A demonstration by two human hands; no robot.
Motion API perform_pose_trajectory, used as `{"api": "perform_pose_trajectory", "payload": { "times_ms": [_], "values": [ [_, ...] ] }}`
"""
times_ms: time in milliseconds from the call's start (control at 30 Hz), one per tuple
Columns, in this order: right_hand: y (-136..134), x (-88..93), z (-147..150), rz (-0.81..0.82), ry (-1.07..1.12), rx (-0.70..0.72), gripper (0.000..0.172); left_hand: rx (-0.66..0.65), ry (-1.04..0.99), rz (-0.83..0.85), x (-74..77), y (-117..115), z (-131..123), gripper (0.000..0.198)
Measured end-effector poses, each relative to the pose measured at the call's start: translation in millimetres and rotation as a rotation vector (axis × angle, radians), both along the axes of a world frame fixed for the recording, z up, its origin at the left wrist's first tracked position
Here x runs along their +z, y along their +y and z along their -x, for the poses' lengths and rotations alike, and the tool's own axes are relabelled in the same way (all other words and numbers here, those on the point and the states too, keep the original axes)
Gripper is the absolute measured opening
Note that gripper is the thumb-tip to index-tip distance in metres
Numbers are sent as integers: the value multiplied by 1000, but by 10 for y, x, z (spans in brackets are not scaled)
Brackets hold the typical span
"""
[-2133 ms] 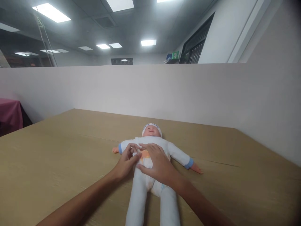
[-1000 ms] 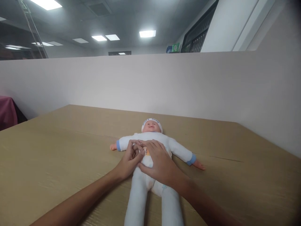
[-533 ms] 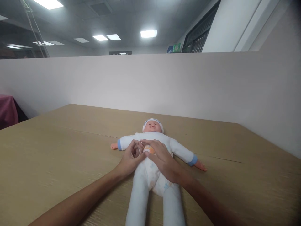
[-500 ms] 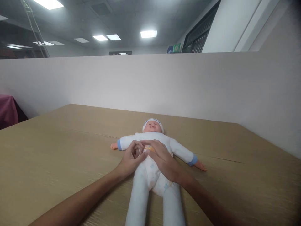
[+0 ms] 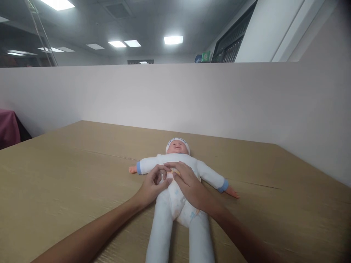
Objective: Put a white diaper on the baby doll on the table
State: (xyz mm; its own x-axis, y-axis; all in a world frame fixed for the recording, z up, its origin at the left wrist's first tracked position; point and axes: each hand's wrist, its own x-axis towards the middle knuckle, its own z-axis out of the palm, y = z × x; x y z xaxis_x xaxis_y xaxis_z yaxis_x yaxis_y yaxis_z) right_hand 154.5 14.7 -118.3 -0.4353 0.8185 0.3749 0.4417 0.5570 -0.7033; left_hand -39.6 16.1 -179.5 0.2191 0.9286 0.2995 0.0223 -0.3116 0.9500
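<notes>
A baby doll [image 5: 178, 157] lies on its back, arms spread and legs toward me. It wears a white outfit with blue cuffs, a white cap [image 5: 177, 140] with lettering, and a printed diaper [image 5: 175, 199] over the clothing. At the diaper's left side, my left hand [image 5: 154, 184] has curled fingers and its thumb on the front panel, gripping the waist edge. Stretched over the waist from the other side is my right hand [image 5: 189, 184], its fingers laid along the diaper. An orange patch on the waistband [image 5: 175, 171] shows between the hands. The fingertip contacts are partly hidden.
The doll rests on a wide brown tabletop [image 5: 82, 175] with a seam across it. A white partition [image 5: 164, 96] rises behind the table. Dark red cloth [image 5: 8, 126] hangs at the far left.
My right hand's fingers and thumb have shifted very slightly on the diaper's waist. My left hand stays in nearly the same place, and the doll lies as before.
</notes>
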Motion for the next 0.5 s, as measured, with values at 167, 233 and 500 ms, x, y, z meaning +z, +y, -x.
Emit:
{"api": "perform_pose_trajectory", "payload": {
  "times_ms": [167,233,500],
  "values": [
    [45,-2,-41,9,160,-48,40,7,67,1,109,13,12,34],
    [-38,85,-51,-37,265,-79,35,-4,102,7,210,2,53,33],
    [-1330,44,91,-313,68,176,18,85,254,-71,627,-703,89,21]
  ]
}}
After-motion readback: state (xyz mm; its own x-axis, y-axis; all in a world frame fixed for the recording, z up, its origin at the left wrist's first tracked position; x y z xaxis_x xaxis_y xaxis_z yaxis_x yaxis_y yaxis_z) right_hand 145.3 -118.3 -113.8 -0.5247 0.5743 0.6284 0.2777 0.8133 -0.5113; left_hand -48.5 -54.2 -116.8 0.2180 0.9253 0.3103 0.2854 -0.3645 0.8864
